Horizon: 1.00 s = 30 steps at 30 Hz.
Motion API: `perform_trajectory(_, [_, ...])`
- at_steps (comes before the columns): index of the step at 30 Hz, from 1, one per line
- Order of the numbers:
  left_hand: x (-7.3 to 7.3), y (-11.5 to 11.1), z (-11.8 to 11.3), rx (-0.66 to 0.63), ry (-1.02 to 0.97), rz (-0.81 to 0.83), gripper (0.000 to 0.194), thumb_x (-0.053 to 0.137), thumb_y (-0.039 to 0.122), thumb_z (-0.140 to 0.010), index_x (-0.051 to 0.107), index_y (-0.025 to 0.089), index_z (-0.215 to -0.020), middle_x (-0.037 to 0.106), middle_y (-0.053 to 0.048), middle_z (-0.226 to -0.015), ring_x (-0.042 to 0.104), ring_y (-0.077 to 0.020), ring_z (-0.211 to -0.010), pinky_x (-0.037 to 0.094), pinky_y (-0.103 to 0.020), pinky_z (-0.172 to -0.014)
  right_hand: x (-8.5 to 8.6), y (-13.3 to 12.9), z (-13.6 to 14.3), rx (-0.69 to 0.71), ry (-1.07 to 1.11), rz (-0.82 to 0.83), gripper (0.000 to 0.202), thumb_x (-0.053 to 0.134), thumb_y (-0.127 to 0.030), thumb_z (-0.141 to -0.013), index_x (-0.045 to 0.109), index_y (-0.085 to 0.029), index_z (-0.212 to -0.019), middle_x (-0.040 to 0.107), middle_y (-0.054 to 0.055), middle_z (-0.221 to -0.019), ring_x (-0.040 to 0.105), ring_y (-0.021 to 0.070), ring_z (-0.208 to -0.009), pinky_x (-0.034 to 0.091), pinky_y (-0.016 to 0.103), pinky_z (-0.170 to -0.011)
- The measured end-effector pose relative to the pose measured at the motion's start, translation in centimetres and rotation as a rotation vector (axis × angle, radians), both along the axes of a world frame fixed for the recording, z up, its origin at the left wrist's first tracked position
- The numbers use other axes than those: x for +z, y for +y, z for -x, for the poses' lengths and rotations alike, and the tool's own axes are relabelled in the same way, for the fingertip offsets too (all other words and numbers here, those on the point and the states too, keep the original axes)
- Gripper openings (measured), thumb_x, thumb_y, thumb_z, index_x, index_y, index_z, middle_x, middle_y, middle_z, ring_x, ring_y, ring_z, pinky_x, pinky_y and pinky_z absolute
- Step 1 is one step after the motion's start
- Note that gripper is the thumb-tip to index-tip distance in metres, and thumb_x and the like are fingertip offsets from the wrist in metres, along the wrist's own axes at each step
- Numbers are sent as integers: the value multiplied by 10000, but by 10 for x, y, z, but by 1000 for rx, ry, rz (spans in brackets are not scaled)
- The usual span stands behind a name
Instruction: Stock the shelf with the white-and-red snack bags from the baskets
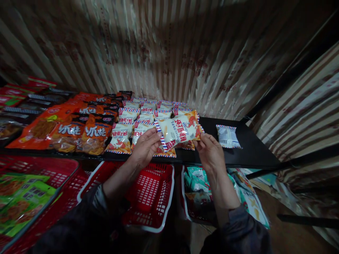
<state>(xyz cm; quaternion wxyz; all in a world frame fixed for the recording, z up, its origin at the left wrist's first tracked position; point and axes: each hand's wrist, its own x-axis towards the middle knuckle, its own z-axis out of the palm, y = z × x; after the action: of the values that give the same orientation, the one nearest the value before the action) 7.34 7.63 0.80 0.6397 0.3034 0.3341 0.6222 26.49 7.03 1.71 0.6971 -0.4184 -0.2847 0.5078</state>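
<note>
Snack packet [182, 128] is pinched between your two hands, tilted, its right end higher, above the black shelf [254, 150] toward the front edge. Your left hand [147, 146] grips its striped left end; your right hand [211, 150] grips the lower right corner. Whether it touches the matching packets [120, 135] behind it, you cannot tell. Its glossy film looks slippery: should one pinch loosen early, it could swing and drop over the front edge into the red basket [169, 197] below. Pressing against those close-packed rows might nudge a front packet off the edge; pulling both ends hard could strain the seals. Toward the shelf's right end, a lone packet [228, 136] lies apart. Striped sheeting [159, 53] rises beyond the back edge, and the room is dim, with brown floor [278, 208] at right.
</note>
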Motion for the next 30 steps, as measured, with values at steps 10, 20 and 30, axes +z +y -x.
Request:
perform_trajectory(10, [19, -5, 2, 29, -314, -112, 141, 739, 125, -718, 610, 164, -758, 669, 10, -796, 642, -117, -878, 478, -274, -951, -13, -32, 57, 86, 175, 23, 262, 862, -316, -575, 659, -195, -686, 703, -10, -824, 675, 159, -875, 554, 347, -921])
perform_trajectory(20, [30, -6, 4, 118, -303, -61, 156, 589, 250, -876, 676, 121, -871, 725, -79, -876, 675, -160, -892, 494, -296, -909, -20, -59, 81, 288, 100, 129, 310, 893, -375, -533, 680, -191, -662, 668, -31, -688, 595, 108, -671, 525, 263, -715])
perform_trajectory(30, [35, -6, 5, 301, -105, 7, 89, 642, 230, -781, 652, 175, -713, 715, -31, -686, 703, -186, -843, 538, -310, -818, -45, -70, 92, 354, 8, 244, 321, 898, -393, -516, 683, -180, -625, 667, -24, -619, 567, 105, -611, 465, 251, -665])
